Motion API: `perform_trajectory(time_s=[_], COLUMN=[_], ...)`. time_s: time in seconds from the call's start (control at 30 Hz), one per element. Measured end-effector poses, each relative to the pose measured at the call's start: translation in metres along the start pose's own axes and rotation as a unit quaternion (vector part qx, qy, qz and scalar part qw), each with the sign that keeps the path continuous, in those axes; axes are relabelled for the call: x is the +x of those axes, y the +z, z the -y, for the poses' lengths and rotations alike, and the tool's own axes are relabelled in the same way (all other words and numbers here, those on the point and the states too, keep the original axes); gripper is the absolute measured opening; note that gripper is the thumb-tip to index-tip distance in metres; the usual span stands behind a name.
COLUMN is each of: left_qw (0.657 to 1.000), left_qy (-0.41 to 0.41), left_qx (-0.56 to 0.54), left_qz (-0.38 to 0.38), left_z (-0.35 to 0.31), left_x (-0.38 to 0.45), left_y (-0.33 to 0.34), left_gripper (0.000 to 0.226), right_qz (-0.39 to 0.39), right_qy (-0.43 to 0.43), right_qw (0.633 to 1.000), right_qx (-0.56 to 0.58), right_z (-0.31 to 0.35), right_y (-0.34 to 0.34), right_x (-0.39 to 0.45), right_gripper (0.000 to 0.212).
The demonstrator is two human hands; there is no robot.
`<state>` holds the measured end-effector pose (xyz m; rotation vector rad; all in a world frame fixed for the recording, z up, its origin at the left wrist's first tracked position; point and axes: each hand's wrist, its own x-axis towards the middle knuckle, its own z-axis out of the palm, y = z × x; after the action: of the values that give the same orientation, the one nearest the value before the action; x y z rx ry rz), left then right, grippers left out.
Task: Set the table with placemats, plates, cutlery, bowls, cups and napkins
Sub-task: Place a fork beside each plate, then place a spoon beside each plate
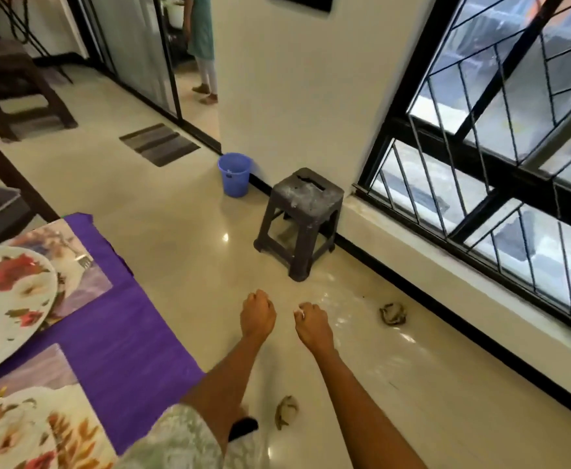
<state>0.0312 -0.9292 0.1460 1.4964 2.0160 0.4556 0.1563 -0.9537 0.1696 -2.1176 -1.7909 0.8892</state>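
Note:
The table [131, 336] at the left wears a purple cloth. On it lie two floral placemats, one far [84, 286] and one near [16, 374]. A flowered plate [10, 299] sits on the far mat, with a fork's tines [86, 262] beside it. Another flowered plate [23, 434] sits at the bottom left. My left hand [257, 314] and my right hand [311, 321] hang over the floor to the right of the table, both with curled fingers. A small white speck shows at the right hand's fingertips; I cannot tell what it is.
A dark plastic stool [301, 218] stands by the wall under the barred window [497, 137]. A blue bucket [234, 174] is behind it. Two crumpled scraps [393, 313] [286, 410] lie on the glossy floor. A person [202, 45] stands in the far doorway. A dark bench [16, 93] sits far left.

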Motion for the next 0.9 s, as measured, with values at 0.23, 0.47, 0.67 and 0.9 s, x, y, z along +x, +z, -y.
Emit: perform_trajectory(time_s=[0.23,0.47,0.67,0.9], left_qw=[0.992,0.982,0.961,0.814], left_qy=[-0.097,-0.184,-0.250,-0.280], left_qx=[0.055,-0.009,-0.107,-0.483], left_qz=[0.051,0.032,-0.059,-0.158], left_z=[-0.005,-0.024,-0.033,-0.021], left_x=[0.127,0.299,0.410,0.493], left_y=[0.025,0.007,-0.066,-0.126], left_gripper=[0.031,0.035,0.030,0.022], right_qz=[0.066,0.157,0.195,0.257], right_qy=[-0.073,-0.128,-0.166,-0.234], right_qw=[0.988,0.968,0.959,0.936], right_qx=[-0.116,-0.149,-0.122,-0.059], right_z=[0.042,0.108,0.198,0.299], right_y=[-0.026,-0.017,-0.019,0.021], right_x=[0.148,0.332,0.434,0.534], right_gripper=[0.038,0.038,0.034,0.032])
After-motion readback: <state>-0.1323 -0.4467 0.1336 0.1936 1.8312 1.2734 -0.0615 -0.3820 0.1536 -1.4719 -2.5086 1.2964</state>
